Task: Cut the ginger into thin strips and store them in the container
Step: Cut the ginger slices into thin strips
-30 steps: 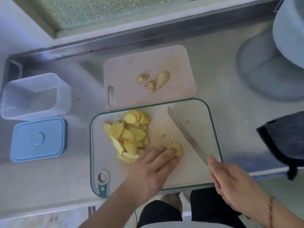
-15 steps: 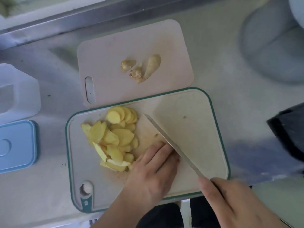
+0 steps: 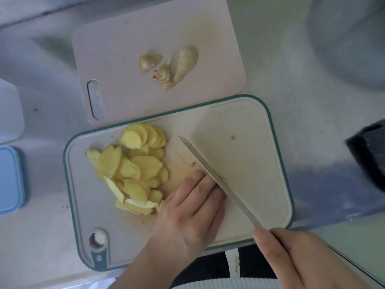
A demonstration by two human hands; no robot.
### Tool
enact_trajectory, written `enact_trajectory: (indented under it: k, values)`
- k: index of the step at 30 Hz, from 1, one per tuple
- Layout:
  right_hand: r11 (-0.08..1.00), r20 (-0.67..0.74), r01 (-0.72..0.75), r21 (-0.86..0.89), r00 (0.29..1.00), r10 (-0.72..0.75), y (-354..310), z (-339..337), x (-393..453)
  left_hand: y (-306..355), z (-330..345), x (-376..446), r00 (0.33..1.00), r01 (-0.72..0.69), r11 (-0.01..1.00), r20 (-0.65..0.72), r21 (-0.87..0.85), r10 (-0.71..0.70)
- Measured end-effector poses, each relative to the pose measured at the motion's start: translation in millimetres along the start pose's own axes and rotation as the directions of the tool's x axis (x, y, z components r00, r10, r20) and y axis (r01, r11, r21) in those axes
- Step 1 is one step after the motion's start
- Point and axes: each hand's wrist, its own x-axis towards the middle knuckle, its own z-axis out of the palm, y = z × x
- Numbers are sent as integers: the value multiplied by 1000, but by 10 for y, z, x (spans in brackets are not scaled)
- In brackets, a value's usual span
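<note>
Ginger slices (image 3: 135,165) beside left hand (image 3: 187,211)

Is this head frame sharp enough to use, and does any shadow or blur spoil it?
Head view: soft overall, ginger slices and knife readable on the green-edged board; the right hand smears at the bottom edge; a dark shadow band crosses the counter at right; corners blurred, no glare.

The left hand (image 3: 188,213) covers whatever lies under its fingers beside the knife (image 3: 218,180), so no ginger piece shows there. The right hand (image 3: 300,261) hides the knife's handle. The white container (image 3: 9,113) and blue lid (image 3: 10,180) (both at the left edge) are cut off. A dark object (image 3: 368,155) at the right edge is too cropped to identify.
</note>
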Motion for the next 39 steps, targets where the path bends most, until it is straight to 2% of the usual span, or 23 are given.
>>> enact_trajectory:
  k: [1,3,9,11,12,15,18,21,23,26,29,32,36,39]
  values:
    - [998,8,56,8,998,-56,25,12,26,-29,-3,-12,1000,13,1000,10,-2,-13]
    - [987,152,26,159,987,-51,13,-7,144,-33,10,-31,1000,-11,1000,14,9,11]
    - [989,116,66,129,990,-81,-12,-32,207,-26,15,-43,999,11,1000,30,10,-12]
    - [987,157,25,159,986,-50,9,-31,114,-19,27,-49,1000,5,1000,24,24,-6]
    - [990,128,64,129,989,-81,49,-21,69,-19,26,-51,1000,1,1000,17,27,-2]
    - [989,-92,150,-8,984,-151,73,1,-51,-22,28,-58,1000,0,999,-1,40,0]
    - [991,-135,132,19,982,-129,47,15,-98,-22,34,-56,1000,-1,999,-17,52,2]
    - [984,-162,174,-28,971,-177,59,22,-72,-21,37,-60,999,-1,999,-40,48,3]
    - [988,-91,150,-39,984,-153,47,-8,-35,-19,37,-58,999,-1,999,-48,45,4]
    - [990,145,-14,140,989,-7,2,-74,68,-27,45,-58,999,-1,999,-45,35,3]
    - [985,179,38,170,981,-69,-5,-19,189,-34,46,-50,999,-3,1000,-51,27,4]
    - [975,112,56,213,990,-81,-33,-18,186,-16,36,-45,998,6,1000,-55,25,-5]
    - [976,133,-1,218,991,-29,29,-39,34,-26,35,-46,998,9,1000,-59,25,-7]
    - [990,-70,138,26,988,-136,71,-14,-23,-30,30,-47,998,9,1000,-67,29,-7]
